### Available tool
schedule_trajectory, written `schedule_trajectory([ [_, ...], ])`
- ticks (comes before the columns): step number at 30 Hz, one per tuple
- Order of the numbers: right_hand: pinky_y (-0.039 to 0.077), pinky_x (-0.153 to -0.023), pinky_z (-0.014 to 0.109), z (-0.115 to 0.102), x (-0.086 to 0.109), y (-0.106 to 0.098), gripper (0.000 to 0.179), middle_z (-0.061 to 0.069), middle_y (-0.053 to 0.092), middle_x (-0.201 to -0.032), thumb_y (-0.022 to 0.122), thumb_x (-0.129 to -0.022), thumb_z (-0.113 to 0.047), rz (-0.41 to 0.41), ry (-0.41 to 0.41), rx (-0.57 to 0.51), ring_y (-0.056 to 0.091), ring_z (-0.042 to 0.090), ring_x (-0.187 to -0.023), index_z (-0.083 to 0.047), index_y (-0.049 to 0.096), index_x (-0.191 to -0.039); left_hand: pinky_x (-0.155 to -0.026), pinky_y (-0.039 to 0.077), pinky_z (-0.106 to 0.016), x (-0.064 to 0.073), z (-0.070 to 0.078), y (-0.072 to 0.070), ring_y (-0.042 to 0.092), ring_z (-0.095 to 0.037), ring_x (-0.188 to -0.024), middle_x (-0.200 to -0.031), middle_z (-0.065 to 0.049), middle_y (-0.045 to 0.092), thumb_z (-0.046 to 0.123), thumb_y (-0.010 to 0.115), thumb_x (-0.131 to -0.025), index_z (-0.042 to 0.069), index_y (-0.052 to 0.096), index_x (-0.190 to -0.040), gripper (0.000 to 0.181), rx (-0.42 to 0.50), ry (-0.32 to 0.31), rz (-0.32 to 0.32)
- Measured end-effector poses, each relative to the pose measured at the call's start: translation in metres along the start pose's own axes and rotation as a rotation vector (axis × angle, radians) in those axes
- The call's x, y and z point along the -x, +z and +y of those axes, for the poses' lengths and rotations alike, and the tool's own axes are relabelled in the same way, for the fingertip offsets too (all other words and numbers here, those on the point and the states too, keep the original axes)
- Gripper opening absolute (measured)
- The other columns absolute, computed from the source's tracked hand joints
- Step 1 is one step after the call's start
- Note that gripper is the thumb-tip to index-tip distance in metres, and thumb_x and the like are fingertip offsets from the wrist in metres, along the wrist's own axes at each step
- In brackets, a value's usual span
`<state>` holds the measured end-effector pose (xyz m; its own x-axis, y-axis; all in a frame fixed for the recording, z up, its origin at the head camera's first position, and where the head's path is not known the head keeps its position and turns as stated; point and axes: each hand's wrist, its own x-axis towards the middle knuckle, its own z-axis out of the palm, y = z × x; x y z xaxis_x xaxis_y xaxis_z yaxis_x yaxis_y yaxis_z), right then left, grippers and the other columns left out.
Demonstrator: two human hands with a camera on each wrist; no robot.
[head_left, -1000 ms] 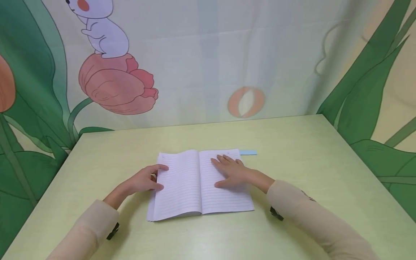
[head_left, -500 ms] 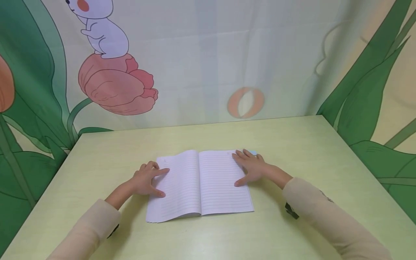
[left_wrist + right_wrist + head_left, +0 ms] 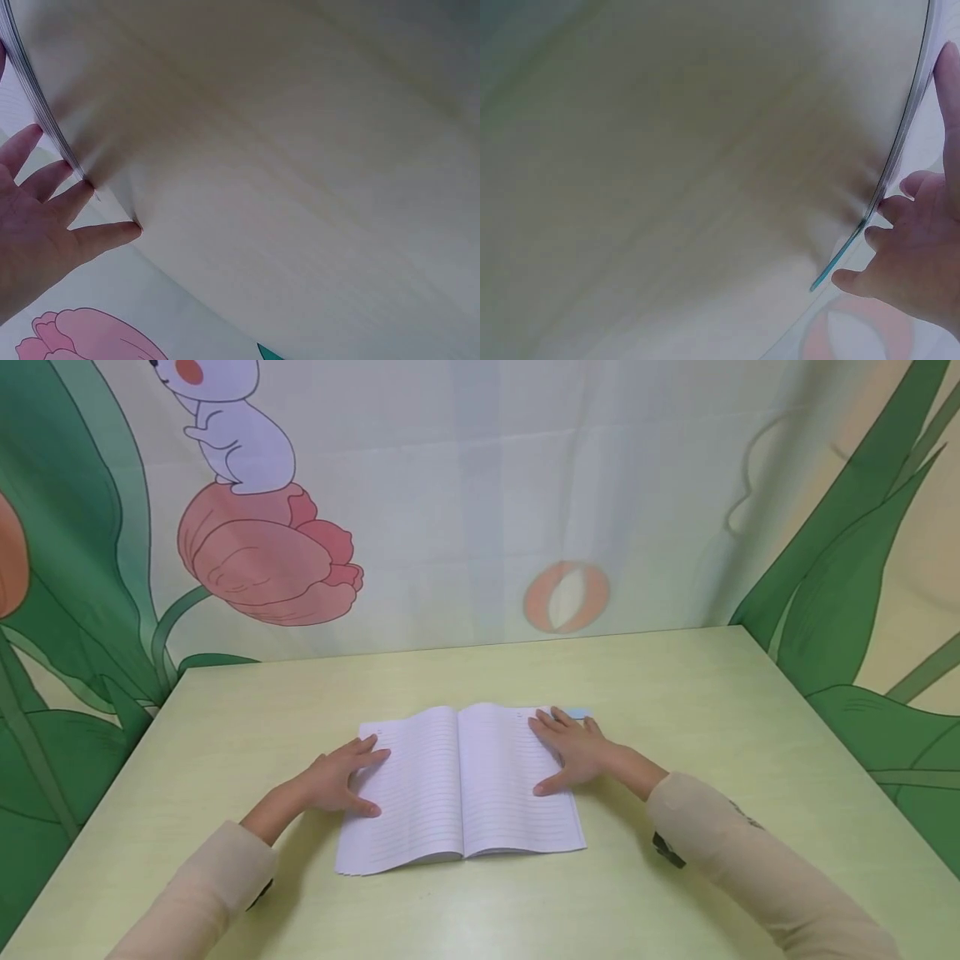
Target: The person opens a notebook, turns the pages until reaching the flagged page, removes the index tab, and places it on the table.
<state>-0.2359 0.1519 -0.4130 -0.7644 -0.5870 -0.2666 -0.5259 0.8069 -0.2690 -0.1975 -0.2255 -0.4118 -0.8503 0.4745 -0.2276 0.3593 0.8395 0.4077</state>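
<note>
An open notebook (image 3: 427, 793) with lined pages lies on the table, its fold running roughly away from me. On the left page's outer edge rests my left hand (image 3: 335, 779), thumb and fingers spread. My right hand (image 3: 573, 752) lies across the outer edge of the right page, its fingers also spread. A light blue strip (image 3: 577, 713) sticks out past the notebook's upper right corner, beside the right fingertips. In the left wrist view the left hand (image 3: 45, 210) has its fingertips along the page edges. The right wrist view shows the right hand (image 3: 915, 232) at the notebook's other edge.
The pale yellow-green table (image 3: 660, 693) extends around the notebook on all sides. Behind it hangs a printed curtain (image 3: 420, 527) with a white animal, a pink flower and green leaves, reaching down to the table's far edge.
My right hand has slid rightward from mid-page to the right page's outer edge. My left fingers have spread over the left edge, whose pages now lie more even. The right page now bulges near the fold.
</note>
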Motion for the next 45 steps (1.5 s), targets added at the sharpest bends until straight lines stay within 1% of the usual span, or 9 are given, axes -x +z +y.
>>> schedule_trajectory([
  [9, 0.004, -0.100, 0.065, -0.017, -0.010, 0.003, 0.106, 0.013, 0.004, -0.152, 0.058, -0.073, -0.067, 0.003, -0.008, -0.010, -0.003, 0.031, -0.138, -0.008, 0.010, -0.147, -0.091, 0.014, -0.072, 0.001, 0.000, -0.002, 0.015, -0.044, -0.132, -0.146, -0.024, 0.020, 0.038, 0.077, -0.070, 0.004, 0.038, -0.138, 0.086, 0.006, 0.014, -0.006],
  [17, 0.001, -0.102, 0.061, -0.043, -0.020, 0.004, 0.104, 0.009, 0.005, -0.152, 0.055, -0.074, -0.068, -0.018, -0.044, -0.035, -0.004, 0.028, -0.138, -0.011, 0.008, -0.147, -0.092, 0.014, -0.071, 0.002, 0.002, -0.003, 0.015, -0.043, -0.132, -0.146, -0.025, 0.020, 0.038, 0.076, -0.070, 0.003, 0.037, -0.138, 0.086, 0.017, 0.016, -0.010],
  [24, 0.003, -0.102, 0.061, -0.059, -0.029, 0.005, 0.102, 0.007, 0.002, -0.153, 0.054, -0.076, -0.067, -0.031, -0.053, -0.056, -0.004, 0.026, -0.138, -0.014, 0.004, -0.148, -0.092, 0.013, -0.072, 0.002, 0.005, -0.004, 0.015, -0.043, -0.132, -0.145, -0.025, 0.020, 0.038, 0.076, -0.071, 0.003, 0.038, -0.138, 0.085, 0.029, 0.024, -0.013],
  [29, 0.004, -0.102, 0.061, -0.071, -0.038, 0.007, 0.099, 0.009, 0.001, -0.152, 0.050, -0.078, -0.067, -0.026, -0.078, -0.067, -0.004, 0.027, -0.138, -0.014, 0.002, -0.148, -0.092, 0.013, -0.072, 0.002, 0.003, -0.003, 0.015, -0.043, -0.132, -0.145, -0.025, 0.020, 0.038, 0.076, -0.071, 0.003, 0.038, -0.138, 0.085, 0.027, 0.014, -0.013],
  [33, 0.008, -0.103, 0.060, -0.086, -0.045, 0.006, 0.096, 0.019, -0.001, -0.150, 0.048, -0.079, -0.068, -0.003, -0.065, -0.079, -0.002, 0.034, -0.137, -0.019, 0.002, -0.148, -0.092, 0.013, -0.071, 0.003, 0.002, -0.003, 0.016, -0.044, -0.132, -0.145, -0.026, 0.020, 0.037, 0.077, -0.070, 0.002, 0.038, -0.137, 0.085, 0.027, 0.011, -0.006],
  [36, 0.010, -0.103, 0.058, -0.097, -0.048, 0.005, 0.094, 0.027, 0.000, -0.148, 0.048, -0.078, -0.068, 0.026, -0.039, -0.104, 0.001, 0.039, -0.136, -0.024, 0.003, -0.148, -0.096, 0.016, -0.067, 0.003, 0.000, -0.004, 0.017, -0.044, -0.131, -0.145, -0.027, 0.020, 0.037, 0.077, -0.070, 0.001, 0.037, -0.137, 0.086, 0.029, 0.010, 0.004],
  [38, 0.011, -0.104, 0.057, -0.103, -0.050, 0.004, 0.093, 0.028, 0.003, -0.147, 0.049, -0.079, -0.067, 0.046, -0.037, -0.127, 0.003, 0.040, -0.135, -0.025, 0.004, -0.148, -0.100, 0.018, -0.061, 0.004, -0.001, -0.004, 0.018, -0.044, -0.131, -0.144, -0.028, 0.020, 0.035, 0.077, -0.071, 0.000, 0.036, -0.137, 0.086, 0.047, 0.008, 0.011],
  [41, 0.015, -0.102, 0.058, -0.110, -0.053, 0.004, 0.091, 0.024, 0.008, -0.148, 0.050, -0.081, -0.063, 0.068, -0.076, -0.145, 0.008, 0.039, -0.135, -0.021, 0.005, -0.148, -0.103, 0.020, -0.054, 0.005, -0.005, -0.005, 0.020, -0.044, -0.130, -0.143, -0.029, 0.021, 0.028, 0.076, -0.073, -0.004, 0.034, -0.137, 0.083, 0.076, 0.020, 0.037],
  [45, 0.018, -0.101, 0.057, -0.114, -0.054, 0.005, 0.090, 0.015, 0.010, -0.150, 0.052, -0.084, -0.055, 0.077, -0.150, -0.202, 0.012, 0.032, -0.137, -0.015, 0.004, -0.148, -0.102, 0.022, -0.053, 0.008, -0.010, -0.009, 0.024, -0.045, -0.128, -0.140, -0.032, 0.025, 0.020, 0.069, -0.080, -0.010, 0.032, -0.135, 0.073, 0.080, 0.048, 0.098],
])
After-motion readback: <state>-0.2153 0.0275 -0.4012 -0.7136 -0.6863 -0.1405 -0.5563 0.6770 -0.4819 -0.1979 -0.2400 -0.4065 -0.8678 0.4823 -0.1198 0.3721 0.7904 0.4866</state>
